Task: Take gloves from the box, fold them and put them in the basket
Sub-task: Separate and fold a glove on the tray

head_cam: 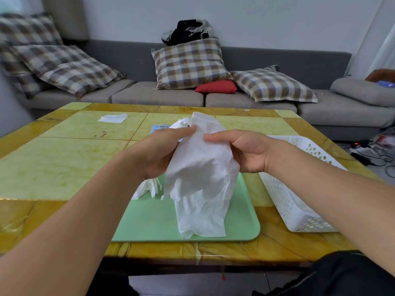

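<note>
Glove [201,180] hangs from both hands' [162,150] [241,150] grip above tray [149,221].

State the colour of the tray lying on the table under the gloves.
The tray is pale mint green, plain, without pattern; the head view shows it.

One basket [299,201], one green tray [149,221], four plaid cushions [190,63], one red cushion [215,86]

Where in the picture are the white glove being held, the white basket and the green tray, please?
white glove [201,167], head view, on its crumpled middle below both hands.
white basket [286,201], head view, on its perforated near side wall.
green tray [154,221], head view, on bare surface left of the glove.
</note>
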Demonstrator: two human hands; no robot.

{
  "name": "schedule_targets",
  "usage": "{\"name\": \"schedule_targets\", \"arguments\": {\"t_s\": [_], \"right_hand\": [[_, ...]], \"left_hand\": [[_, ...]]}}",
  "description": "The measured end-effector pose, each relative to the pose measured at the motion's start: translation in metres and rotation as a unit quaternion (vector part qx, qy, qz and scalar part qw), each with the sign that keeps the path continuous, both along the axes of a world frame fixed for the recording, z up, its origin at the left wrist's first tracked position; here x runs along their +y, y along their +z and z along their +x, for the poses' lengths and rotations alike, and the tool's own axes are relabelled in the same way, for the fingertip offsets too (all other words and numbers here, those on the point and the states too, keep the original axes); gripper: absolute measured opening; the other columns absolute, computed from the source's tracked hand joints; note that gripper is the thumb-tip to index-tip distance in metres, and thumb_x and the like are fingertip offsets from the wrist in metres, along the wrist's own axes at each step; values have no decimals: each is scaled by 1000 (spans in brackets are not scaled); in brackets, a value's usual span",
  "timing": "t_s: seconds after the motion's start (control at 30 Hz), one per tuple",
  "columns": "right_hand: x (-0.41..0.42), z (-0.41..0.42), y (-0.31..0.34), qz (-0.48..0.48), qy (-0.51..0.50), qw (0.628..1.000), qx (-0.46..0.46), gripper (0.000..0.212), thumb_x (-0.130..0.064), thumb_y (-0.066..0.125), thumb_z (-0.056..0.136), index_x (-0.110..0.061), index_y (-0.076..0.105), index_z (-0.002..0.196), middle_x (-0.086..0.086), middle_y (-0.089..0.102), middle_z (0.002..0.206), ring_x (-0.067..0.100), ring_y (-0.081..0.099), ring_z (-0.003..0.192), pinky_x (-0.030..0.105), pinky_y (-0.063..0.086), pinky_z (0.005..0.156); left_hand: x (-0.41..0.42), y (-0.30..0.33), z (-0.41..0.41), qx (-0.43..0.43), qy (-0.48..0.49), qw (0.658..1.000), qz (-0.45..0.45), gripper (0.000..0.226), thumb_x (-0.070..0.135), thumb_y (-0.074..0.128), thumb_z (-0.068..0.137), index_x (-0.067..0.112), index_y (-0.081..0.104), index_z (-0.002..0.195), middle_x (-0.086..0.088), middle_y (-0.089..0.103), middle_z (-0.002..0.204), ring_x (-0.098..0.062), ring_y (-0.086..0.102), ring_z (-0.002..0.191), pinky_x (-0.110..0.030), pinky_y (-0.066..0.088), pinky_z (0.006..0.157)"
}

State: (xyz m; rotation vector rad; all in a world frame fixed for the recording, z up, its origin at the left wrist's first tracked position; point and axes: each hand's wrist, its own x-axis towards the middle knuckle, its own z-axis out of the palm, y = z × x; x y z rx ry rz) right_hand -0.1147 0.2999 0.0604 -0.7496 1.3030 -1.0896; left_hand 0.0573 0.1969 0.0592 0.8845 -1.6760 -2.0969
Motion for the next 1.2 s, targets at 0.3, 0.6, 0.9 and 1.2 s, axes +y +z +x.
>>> {"name": "schedule_targets", "arguments": {"t_s": [0.3, 0.6, 0.9, 1.2], "right_hand": [[-24, -7, -23, 31, -74, 996, 45, 20, -15, 69, 93, -7, 73, 110, 8, 76, 103, 19, 73, 82, 34, 60, 81], [-16, -11, 1, -323, -174, 895, 254, 24, 2, 81, 78, 1, 72, 100, 6, 75, 91, 13, 71, 82, 27, 59, 76], [2, -13, -75, -98, 98, 860, 491, 7, -10, 82, 80, -16, 78, 81, -10, 64, 66, 3, 53, 61, 23, 43, 64], [8, -3, -31, -168, 112, 787, 584, 19, -1, 79, 75, -20, 79, 80, -8, 74, 76, 14, 68, 70, 30, 55, 66]], "left_hand": [[-19, -26, -21, -101, 54, 986, -123, 32, 34, 58, 101, 9, 70, 116, -8, 76, 106, -22, 72, 90, -43, 59, 89], [-14, -3, -12, 148, 63, 919, -361, 16, 15, 63, 98, 10, 74, 108, 3, 77, 91, 2, 66, 70, -12, 50, 67], [-25, -84, 20, -178, -190, 858, -443, 7, 24, 77, 88, 23, 76, 81, 10, 71, 74, 0, 61, 69, -19, 49, 71], [-15, -66, 14, -85, -111, 761, -633, 7, 22, 78, 86, 28, 76, 89, 18, 71, 86, -2, 62, 79, -17, 47, 67]]}}
